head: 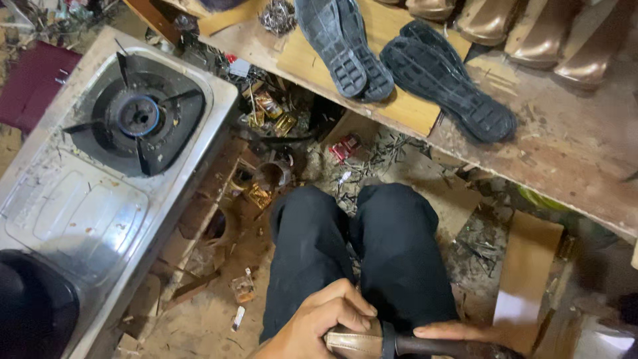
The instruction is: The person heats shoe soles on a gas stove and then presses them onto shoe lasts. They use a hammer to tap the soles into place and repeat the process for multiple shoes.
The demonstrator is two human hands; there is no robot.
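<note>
My left hand (318,322) is curled around the bronze-coloured upper of a shoe (355,343) held over my lap at the bottom of the head view. My right hand (452,330) rests its fingers on the dark part of the same shoe (432,346), just to the right. Both hands sit above my knees in black trousers (362,246). Most of the shoe is cut off by the frame's lower edge.
A steel gas stove with a black burner (136,114) stands on the left. A wooden bench (565,146) ahead carries two pairs of black soles (345,46) (446,80) and several bronze shoe uppers (538,30). Scraps, wrappers and cardboard (525,272) litter the floor.
</note>
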